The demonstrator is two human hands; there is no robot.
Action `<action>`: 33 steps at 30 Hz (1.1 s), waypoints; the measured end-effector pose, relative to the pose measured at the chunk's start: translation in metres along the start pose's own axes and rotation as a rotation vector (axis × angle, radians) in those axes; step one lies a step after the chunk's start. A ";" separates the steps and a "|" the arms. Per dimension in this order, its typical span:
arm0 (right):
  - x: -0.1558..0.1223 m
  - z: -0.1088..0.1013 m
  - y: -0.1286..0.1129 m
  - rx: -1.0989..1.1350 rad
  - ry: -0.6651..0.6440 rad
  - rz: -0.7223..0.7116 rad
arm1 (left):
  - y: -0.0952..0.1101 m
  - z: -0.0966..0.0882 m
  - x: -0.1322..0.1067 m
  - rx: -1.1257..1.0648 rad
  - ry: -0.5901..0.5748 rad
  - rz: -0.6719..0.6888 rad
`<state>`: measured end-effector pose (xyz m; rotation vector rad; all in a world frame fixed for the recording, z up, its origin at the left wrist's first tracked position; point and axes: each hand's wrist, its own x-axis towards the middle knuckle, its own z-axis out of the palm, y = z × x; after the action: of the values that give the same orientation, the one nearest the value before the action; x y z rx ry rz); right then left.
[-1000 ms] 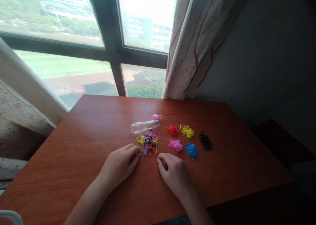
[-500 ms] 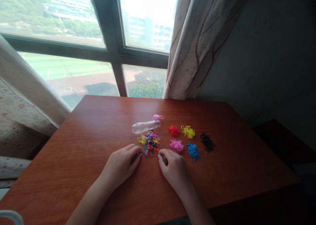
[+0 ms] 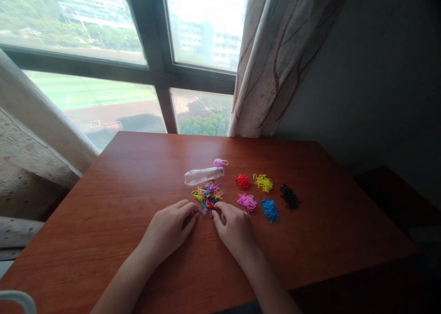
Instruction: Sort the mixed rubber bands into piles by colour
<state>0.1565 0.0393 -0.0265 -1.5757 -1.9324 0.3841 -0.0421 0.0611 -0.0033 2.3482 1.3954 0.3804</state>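
Note:
A mixed heap of small coloured rubber bands (image 3: 209, 193) lies on the brown table in front of me. At its left edge my left hand (image 3: 174, 223) rests with thumb and fingers pressed together, a bit of blue band by the tips; what they hold is too small to make out. My right hand (image 3: 234, 226) pinches at the heap's lower right, among red and dark bands, though the band's colour is hidden. Sorted piles lie to the right: red bands (image 3: 242, 181), yellow bands (image 3: 263, 183), pink bands (image 3: 247, 202), blue bands (image 3: 269, 209) and black bands (image 3: 290, 197).
Behind the heap a clear plastic bottle (image 3: 203, 176) lies on its side. A pink cap with a loop (image 3: 219, 162) sits by its mouth. The wooden table (image 3: 138, 167) stands against a window between curtains (image 3: 265, 75). A white curved object (image 3: 19, 298) shows at lower left.
My right hand has moved a little left, its fingertips now at the mixed heap. The left hand has stayed in place.

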 end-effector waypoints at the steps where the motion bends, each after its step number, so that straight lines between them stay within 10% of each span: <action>1: 0.001 0.000 0.000 -0.005 -0.002 0.001 | 0.000 0.000 0.000 0.002 0.000 0.000; 33: -0.008 -0.003 0.003 0.179 0.126 -0.057 | -0.002 0.001 0.000 0.007 0.015 0.008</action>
<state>0.1615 0.0319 -0.0274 -1.3930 -1.7910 0.4121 -0.0429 0.0611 -0.0054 2.3613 1.3967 0.3972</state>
